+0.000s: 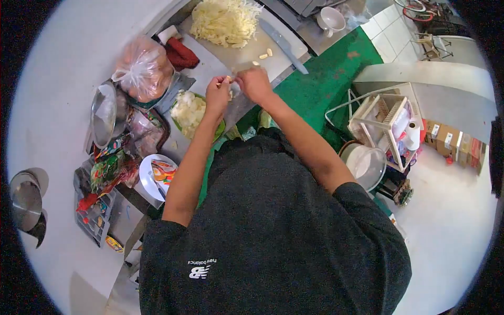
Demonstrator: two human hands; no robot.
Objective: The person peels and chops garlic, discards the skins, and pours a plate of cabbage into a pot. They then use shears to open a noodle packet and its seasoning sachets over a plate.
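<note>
Both hands, left (217,97) and right (253,84), pinch one garlic clove (229,79) mid-peel; three peeled cloves (265,53) already rest on the board (210,63).

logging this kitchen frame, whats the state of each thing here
left hand: pinching a garlic clove
right hand: fingers on the same clove
cabbage: shredded, piled on the board
knife: lying flat on the board, unheld
loose cloves: peeled, on the board
plastic bag: knotted shut
cup: on its side
</note>
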